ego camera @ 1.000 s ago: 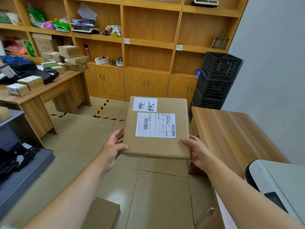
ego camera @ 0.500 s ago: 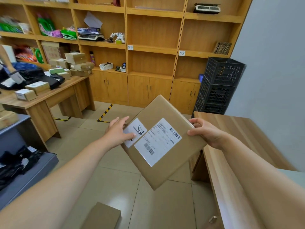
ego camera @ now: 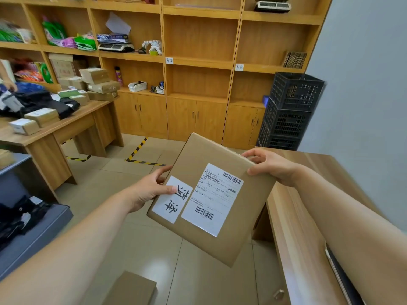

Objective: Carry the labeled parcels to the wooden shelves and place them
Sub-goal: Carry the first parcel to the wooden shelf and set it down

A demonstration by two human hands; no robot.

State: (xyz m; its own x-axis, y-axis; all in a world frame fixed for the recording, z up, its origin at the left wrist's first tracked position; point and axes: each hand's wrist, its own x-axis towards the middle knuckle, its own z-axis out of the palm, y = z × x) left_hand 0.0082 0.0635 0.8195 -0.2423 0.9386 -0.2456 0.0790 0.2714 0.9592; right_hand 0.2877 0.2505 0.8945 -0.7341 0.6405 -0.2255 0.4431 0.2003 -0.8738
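Note:
I hold a flat brown cardboard parcel (ego camera: 204, 164) in front of me, tilted with one corner down. It carries a white shipping label with barcodes and a white tag with handwritten characters. My left hand (ego camera: 149, 190) grips its left edge, thumb on the handwritten tag. My right hand (ego camera: 268, 165) grips the upper right corner. The wooden shelves (ego camera: 200, 62) stand ahead across the floor, with bare compartments in the middle and right columns and small paper tags on the shelf edges.
A wooden desk (ego camera: 66, 126) at left carries several small boxes and black bags. Stacked black crates (ego camera: 288, 111) stand by the right wall. A wooden counter (ego camera: 308, 194) runs along my right. Another brown box (ego camera: 132, 289) lies low in front. Yellow-black tape marks the floor.
The parcel went from flat and level to rotated and tilted. My right hand moved up to its top corner, my left hand onto its left edge. The shelves look closer.

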